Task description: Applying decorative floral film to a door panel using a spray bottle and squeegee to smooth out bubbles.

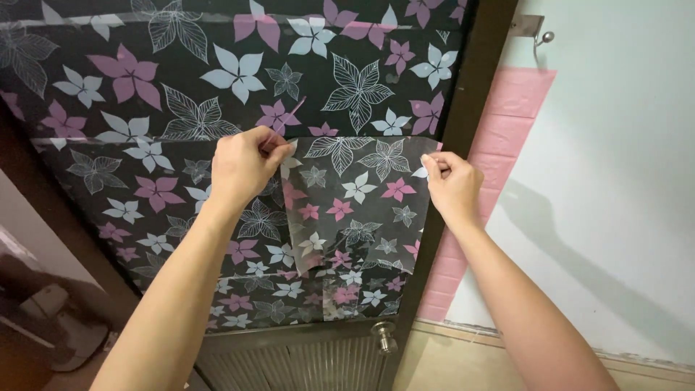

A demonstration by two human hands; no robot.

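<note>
A sheet of translucent film (355,206) printed with pink and white flowers hangs against a door panel (145,80) covered in the same black floral pattern. My left hand (245,165) pinches the sheet's upper left corner between thumb and fingers. My right hand (452,185) pinches the upper right corner, close to the dark door frame (470,94). The sheet's lower edge hangs loose and uneven. A thin pink strip sticks up above my left fingers.
A round metal door knob (384,337) sits below the film, above a ribbed lower door section (304,366). Right of the frame is a pale wall with pink brick-pattern padding (507,123) and a metal hook (539,36). Dim objects lie at lower left.
</note>
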